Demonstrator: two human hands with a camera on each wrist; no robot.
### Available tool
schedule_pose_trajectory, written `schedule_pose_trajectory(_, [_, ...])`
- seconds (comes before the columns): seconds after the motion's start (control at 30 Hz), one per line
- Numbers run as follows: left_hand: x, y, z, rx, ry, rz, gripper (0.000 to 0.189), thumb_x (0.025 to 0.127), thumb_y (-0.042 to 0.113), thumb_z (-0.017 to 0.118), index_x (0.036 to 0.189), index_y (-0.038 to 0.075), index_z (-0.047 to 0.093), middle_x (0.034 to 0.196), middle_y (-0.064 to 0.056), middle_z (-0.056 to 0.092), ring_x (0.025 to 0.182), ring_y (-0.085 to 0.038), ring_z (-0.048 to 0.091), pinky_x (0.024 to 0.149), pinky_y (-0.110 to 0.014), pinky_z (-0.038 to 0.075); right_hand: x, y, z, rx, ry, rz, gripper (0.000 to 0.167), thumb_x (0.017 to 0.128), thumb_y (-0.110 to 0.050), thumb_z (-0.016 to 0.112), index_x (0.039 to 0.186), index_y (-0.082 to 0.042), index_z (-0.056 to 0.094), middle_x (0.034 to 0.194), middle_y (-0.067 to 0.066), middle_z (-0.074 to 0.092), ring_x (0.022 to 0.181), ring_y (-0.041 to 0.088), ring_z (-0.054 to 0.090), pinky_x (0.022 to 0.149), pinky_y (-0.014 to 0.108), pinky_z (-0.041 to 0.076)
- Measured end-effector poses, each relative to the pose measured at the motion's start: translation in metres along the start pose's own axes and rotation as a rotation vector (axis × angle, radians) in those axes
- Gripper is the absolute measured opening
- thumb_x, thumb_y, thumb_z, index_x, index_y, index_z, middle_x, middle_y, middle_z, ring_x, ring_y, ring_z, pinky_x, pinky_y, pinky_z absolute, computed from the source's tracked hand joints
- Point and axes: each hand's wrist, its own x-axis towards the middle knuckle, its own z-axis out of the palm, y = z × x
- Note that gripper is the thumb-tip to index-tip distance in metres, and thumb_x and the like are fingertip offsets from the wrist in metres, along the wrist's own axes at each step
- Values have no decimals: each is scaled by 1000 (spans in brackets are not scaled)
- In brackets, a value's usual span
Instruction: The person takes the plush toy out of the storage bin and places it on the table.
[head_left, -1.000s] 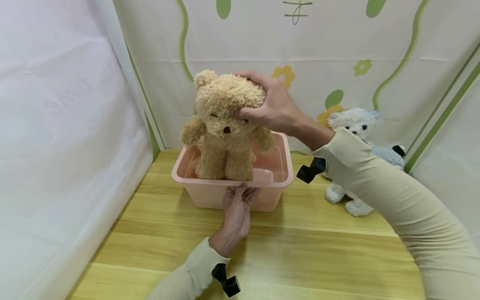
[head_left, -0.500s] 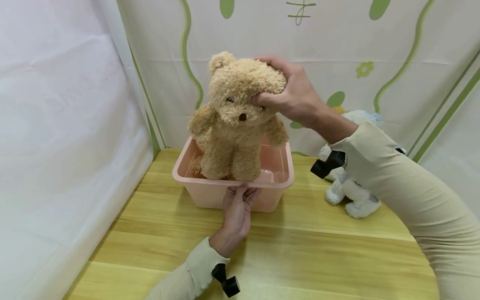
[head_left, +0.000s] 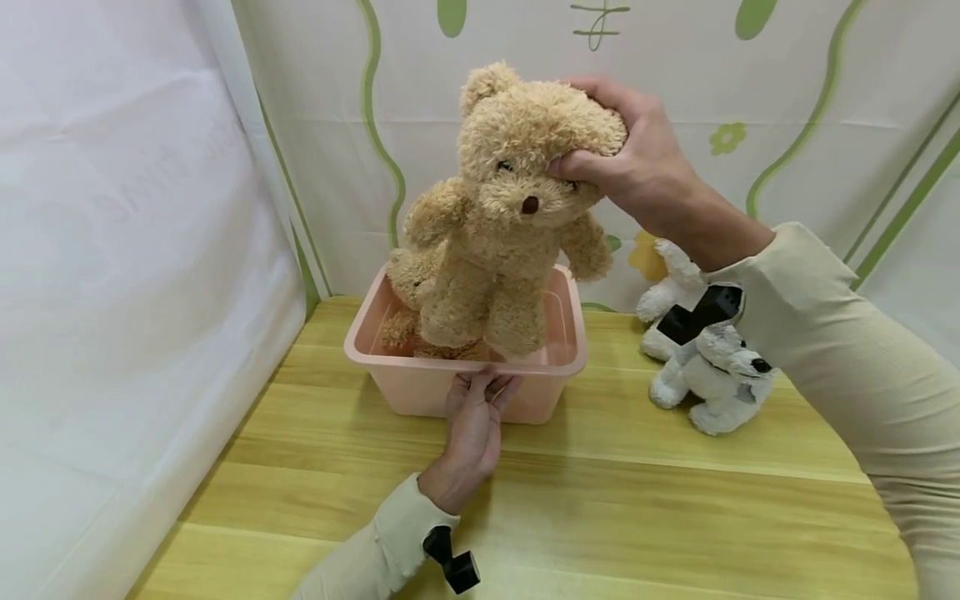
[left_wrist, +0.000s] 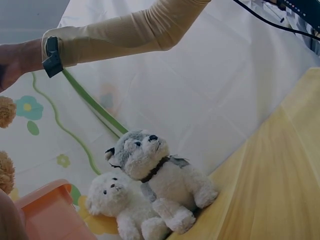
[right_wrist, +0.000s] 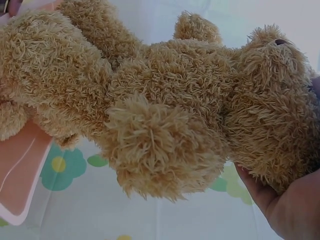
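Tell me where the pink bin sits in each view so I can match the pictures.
Head: pink bin in the middle, slightly low.
Left wrist: pink bin in the bottom-left corner, cut off by the frame.
Right wrist: pink bin at the left edge, partly hidden by the tan bear.
Shared landmark: right hand, upper right of centre in head, at the left edge in left wrist, lower right in right wrist.
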Motion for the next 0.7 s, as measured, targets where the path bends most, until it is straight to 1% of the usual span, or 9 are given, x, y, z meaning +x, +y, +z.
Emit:
schedule_pose_trajectory(0.2, [-6,12,-10,-5,20,8,5,102,6,49,104,7,45,93,-3,59,86,-12,64,91,-31,60,0,-1,0,-6,8,11,65,75,12,71,135,-10,56,127,8,52,113,24,55,85,19,59])
schedule_pose_trajectory(0.3, [-12,15,-15,-6,32,19,5,102,7,48,104,6,44,91,-2,59,85,-12,64,91,-31,60,1,-3,0,37,12,4,65,74,13,72,133,-9,57,127,8,52,114,24,53,85,18,58])
schedule_pose_trajectory(0.37, [-16,18,-19,-6,38,25,5,102,7,48,104,7,44,91,-2,59,85,-12,65,91,-31,60,2,-4,0,103,15,-13,63,73,17,70,130,-7,58,125,9,52,113,24,53,85,18,58])
schedule_pose_trajectory(0.43, [-20,20,-23,-2,45,32,5,102,7,48,103,7,44,91,-2,59,86,-12,64,92,-32,60,3,-4,-1,134,14,-23,62,73,18,68,129,-7,59,125,10,53,113,24,53,84,17,58])
schedule_pose_trajectory(0.7, [-35,29,-37,-16,100,64,4,102,6,48,102,7,43,91,-4,58,85,-13,65,90,-31,61,6,2,-1,179,9,13,64,73,24,64,129,-6,59,125,8,52,112,22,54,81,16,60])
